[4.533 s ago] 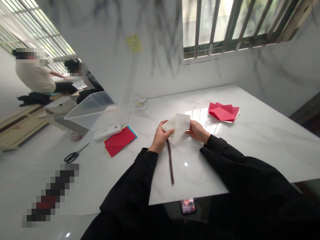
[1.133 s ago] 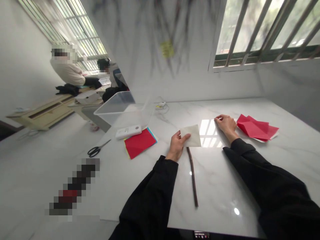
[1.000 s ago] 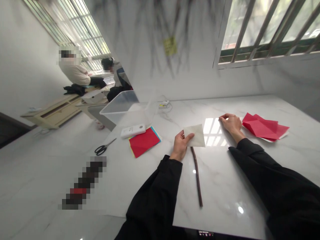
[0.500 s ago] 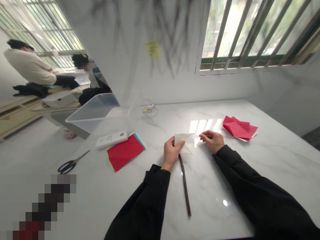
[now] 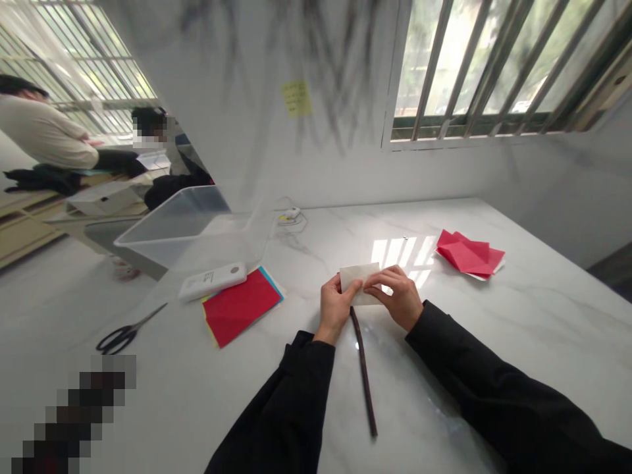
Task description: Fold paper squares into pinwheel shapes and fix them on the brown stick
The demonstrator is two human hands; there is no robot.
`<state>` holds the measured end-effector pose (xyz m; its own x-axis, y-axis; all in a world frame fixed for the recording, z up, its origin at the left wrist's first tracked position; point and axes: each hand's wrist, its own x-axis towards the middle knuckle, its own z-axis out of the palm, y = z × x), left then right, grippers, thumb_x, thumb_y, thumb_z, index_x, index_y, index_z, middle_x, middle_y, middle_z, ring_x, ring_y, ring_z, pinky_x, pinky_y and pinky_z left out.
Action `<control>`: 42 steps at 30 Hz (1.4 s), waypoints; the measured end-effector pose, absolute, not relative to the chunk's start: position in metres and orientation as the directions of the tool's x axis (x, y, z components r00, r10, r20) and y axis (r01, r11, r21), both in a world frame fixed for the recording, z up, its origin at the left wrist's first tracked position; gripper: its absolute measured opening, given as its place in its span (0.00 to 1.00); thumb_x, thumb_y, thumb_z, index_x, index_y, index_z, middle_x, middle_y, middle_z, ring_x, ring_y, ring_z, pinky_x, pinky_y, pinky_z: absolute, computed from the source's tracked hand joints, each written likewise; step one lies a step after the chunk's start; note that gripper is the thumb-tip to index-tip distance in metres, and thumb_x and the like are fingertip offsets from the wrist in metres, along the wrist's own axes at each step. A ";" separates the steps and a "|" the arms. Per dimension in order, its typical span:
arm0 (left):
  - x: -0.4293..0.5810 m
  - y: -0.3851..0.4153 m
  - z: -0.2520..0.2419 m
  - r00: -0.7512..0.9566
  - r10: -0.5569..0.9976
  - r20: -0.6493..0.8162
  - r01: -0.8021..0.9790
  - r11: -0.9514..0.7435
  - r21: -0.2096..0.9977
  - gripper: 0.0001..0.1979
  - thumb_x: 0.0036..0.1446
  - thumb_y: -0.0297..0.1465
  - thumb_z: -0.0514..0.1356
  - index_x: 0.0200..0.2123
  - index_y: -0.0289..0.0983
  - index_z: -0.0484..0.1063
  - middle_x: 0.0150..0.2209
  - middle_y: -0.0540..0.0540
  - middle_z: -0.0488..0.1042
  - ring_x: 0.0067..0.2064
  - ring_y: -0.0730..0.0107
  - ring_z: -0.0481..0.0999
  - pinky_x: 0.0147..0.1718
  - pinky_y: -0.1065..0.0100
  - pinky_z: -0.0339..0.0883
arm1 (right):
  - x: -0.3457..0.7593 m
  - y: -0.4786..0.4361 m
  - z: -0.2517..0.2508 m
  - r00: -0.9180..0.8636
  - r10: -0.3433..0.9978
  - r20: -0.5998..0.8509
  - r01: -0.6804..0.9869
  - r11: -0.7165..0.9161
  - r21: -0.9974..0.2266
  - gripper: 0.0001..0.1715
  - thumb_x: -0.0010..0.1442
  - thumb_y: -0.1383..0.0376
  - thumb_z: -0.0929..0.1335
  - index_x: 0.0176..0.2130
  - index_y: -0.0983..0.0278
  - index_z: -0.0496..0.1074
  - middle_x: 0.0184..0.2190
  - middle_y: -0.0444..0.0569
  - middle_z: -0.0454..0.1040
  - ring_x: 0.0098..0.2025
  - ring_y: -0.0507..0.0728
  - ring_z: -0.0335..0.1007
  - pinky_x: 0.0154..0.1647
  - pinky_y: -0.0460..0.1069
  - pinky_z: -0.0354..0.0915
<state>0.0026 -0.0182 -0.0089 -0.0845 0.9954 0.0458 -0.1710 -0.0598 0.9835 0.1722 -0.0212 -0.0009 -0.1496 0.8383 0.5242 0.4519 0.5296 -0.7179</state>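
My left hand (image 5: 337,304) is closed around the left side of a small cream folded paper (image 5: 351,271), its thumb lying across the front. From the right, my right hand (image 5: 396,296) meets the same paper, with thumb and fingers pinched together against its front close to my left thumb. What lies between those fingertips is too small to tell apart. Just below the paper a thin dark brown stick (image 5: 364,375) lies lengthwise on the white marbled table (image 5: 419,408), its top end near my left hand.
To the left are red paper sheets (image 5: 241,308) with blue and yellow edges, a white device (image 5: 212,282), black scissors (image 5: 121,338) and a clear plastic bin (image 5: 187,230). Crumpled red paper (image 5: 469,253) lies at the right. Two people sit in the far left background.
My right hand has moved left, from beside the cream paper onto its front. My left hand keeps its hold. The view has shifted slightly.
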 end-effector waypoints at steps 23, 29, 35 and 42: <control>0.001 -0.022 -0.001 -0.012 0.999 0.032 -0.213 -0.033 0.976 0.19 0.48 0.41 0.75 0.39 0.34 0.83 0.36 0.44 0.83 0.34 0.65 0.79 0.34 0.68 0.71 | 0.174 -0.015 -0.012 -0.051 0.876 0.480 0.449 0.450 -0.772 0.12 0.59 0.51 0.76 0.35 0.55 0.83 0.54 0.53 0.75 0.60 0.68 0.68 0.64 0.66 0.60; 0.001 -0.023 0.001 0.021 1.000 0.013 -0.237 -0.008 0.971 0.19 0.48 0.41 0.74 0.38 0.33 0.83 0.35 0.43 0.83 0.32 0.65 0.79 0.32 0.69 0.71 | 0.170 -0.018 -0.010 -0.076 0.945 0.318 0.280 0.326 -0.903 0.17 0.59 0.48 0.74 0.36 0.59 0.81 0.47 0.52 0.76 0.51 0.63 0.74 0.51 0.56 0.70; 0.001 -0.024 0.003 0.031 0.999 -0.006 -0.252 0.014 0.968 0.19 0.49 0.42 0.73 0.38 0.33 0.83 0.34 0.44 0.83 0.30 0.67 0.78 0.30 0.70 0.71 | 0.166 -0.021 -0.008 -0.048 0.959 0.281 0.201 0.284 -0.937 0.17 0.58 0.50 0.75 0.38 0.59 0.77 0.36 0.47 0.79 0.33 0.57 0.72 0.34 0.51 0.70; 0.001 -0.024 0.002 0.044 0.999 -0.024 -0.276 0.035 0.961 0.22 0.47 0.44 0.75 0.40 0.33 0.83 0.33 0.43 0.83 0.31 0.65 0.79 0.33 0.67 0.74 | 0.166 -0.020 -0.007 -0.055 0.979 0.196 -0.082 0.191 -0.978 0.51 0.52 0.51 0.79 0.68 0.54 0.62 0.46 0.50 0.81 0.42 0.61 0.80 0.43 0.56 0.77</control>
